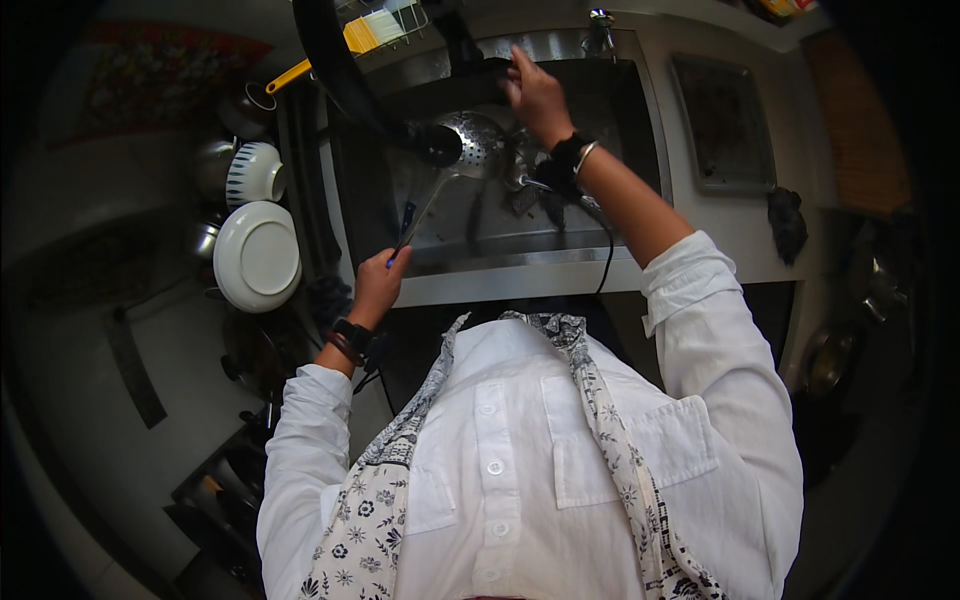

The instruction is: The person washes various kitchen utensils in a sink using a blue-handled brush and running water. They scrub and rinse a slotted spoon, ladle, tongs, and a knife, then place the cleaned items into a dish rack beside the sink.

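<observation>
My left hand (381,285) grips the handle of a perforated metal skimmer (480,142), whose bowl lies over the steel sink (517,259) beneath the dark faucet spout (435,144). My right hand (538,97) is raised over the far side of the sink, near the dark base of the faucet, and is blurred. Its fingers are partly bent; whether they touch the faucet cannot be told. Beside the skimmer bowl is another shiny metal utensil (523,154), partly hidden by my right wrist. A dark blue handle (407,217) shows in the sink near my left hand.
Left of the sink are an upturned white plate (257,256) and a patterned bowl (255,174). A yellow-handled brush (360,36) lies by a wire rack behind. On the right counter are a rectangular tray (724,124) and a dark crumpled cloth (787,225).
</observation>
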Action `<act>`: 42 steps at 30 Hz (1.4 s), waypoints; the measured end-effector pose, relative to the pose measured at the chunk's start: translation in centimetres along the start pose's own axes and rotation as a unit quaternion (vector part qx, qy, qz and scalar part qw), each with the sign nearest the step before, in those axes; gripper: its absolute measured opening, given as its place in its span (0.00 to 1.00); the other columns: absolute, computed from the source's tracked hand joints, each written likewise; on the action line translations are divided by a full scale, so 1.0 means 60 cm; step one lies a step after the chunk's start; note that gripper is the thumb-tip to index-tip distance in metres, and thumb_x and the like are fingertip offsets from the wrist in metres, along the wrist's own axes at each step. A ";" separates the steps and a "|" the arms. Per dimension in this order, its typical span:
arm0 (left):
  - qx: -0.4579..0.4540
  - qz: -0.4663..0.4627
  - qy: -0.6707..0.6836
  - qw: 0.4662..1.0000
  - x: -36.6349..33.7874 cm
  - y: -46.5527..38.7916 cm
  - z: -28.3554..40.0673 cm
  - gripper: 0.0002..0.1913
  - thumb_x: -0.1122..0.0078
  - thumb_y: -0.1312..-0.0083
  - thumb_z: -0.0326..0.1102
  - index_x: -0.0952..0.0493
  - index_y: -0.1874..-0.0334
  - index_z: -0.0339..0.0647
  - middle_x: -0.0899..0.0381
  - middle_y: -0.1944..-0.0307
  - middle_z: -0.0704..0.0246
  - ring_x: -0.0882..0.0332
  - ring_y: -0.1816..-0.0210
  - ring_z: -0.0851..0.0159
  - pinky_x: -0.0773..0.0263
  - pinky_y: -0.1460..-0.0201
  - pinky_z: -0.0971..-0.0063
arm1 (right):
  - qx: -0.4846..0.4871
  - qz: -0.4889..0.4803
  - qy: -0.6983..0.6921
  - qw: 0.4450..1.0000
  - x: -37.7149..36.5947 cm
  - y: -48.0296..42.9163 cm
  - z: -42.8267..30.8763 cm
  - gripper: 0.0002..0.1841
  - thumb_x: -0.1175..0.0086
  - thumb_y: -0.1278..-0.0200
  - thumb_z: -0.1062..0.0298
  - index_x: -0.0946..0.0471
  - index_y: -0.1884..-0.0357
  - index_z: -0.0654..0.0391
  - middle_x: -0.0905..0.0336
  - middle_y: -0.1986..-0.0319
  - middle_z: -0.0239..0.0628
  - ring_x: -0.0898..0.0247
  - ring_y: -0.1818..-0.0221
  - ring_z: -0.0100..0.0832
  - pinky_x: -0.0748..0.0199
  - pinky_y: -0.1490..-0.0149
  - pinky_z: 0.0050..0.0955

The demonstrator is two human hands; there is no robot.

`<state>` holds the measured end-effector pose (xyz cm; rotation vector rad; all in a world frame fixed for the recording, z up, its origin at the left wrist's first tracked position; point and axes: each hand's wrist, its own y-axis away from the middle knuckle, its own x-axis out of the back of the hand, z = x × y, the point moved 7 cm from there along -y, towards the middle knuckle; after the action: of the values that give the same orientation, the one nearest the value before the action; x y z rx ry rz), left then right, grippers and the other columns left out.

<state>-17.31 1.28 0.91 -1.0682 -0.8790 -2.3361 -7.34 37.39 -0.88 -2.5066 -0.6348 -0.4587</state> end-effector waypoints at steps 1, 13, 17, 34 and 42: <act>0.008 -0.003 -0.016 1.000 -0.002 -0.002 0.001 0.25 0.48 0.30 0.53 0.24 0.71 0.33 0.26 0.80 0.51 0.25 0.74 0.43 0.34 0.73 0.59 | -0.058 -0.049 -0.004 0.997 -0.013 0.035 0.006 0.26 0.43 0.36 0.62 0.32 0.41 0.66 0.23 0.52 0.57 0.25 0.50 0.54 0.25 0.49 0.41; 0.015 -0.006 -0.102 0.995 -0.011 0.017 0.019 0.25 0.47 0.32 0.57 0.22 0.73 0.38 0.22 0.78 0.54 0.23 0.71 0.42 0.32 0.72 0.55 | -0.145 -0.252 -0.153 0.944 -0.152 0.119 0.023 0.25 0.55 0.30 0.49 0.25 0.42 0.59 0.28 0.40 0.45 0.33 0.37 0.41 0.39 0.33 0.39; 0.032 -0.001 -0.086 0.996 -0.012 0.032 0.012 0.27 0.48 0.31 0.56 0.25 0.75 0.35 0.25 0.80 0.53 0.26 0.75 0.43 0.36 0.75 0.57 | -0.154 -0.202 -0.158 0.954 -0.145 0.144 0.044 0.24 0.56 0.29 0.53 0.26 0.41 0.60 0.27 0.41 0.47 0.33 0.38 0.45 0.39 0.33 0.38; 0.056 0.015 -0.052 0.997 -0.028 0.042 0.018 0.26 0.47 0.32 0.57 0.23 0.74 0.38 0.23 0.78 0.53 0.23 0.71 0.43 0.33 0.72 0.55 | -0.161 -0.352 -0.105 0.916 -0.143 0.143 0.092 0.30 0.59 0.27 0.48 0.33 0.36 0.63 0.33 0.36 0.49 0.41 0.31 0.46 0.44 0.30 0.29; 0.056 0.053 -0.022 0.997 -0.052 0.027 0.029 0.25 0.46 0.32 0.56 0.23 0.73 0.37 0.22 0.76 0.52 0.23 0.69 0.42 0.32 0.70 0.56 | -0.100 -0.244 0.013 0.964 -0.013 0.000 0.046 0.19 0.48 0.32 0.52 0.18 0.63 0.61 0.18 0.69 0.47 0.21 0.64 0.45 0.26 0.58 0.36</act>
<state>-13.52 1.70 -0.02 -1.0961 -0.9343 -2.1569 -7.46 38.65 -3.47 -2.5092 -1.2620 -0.7651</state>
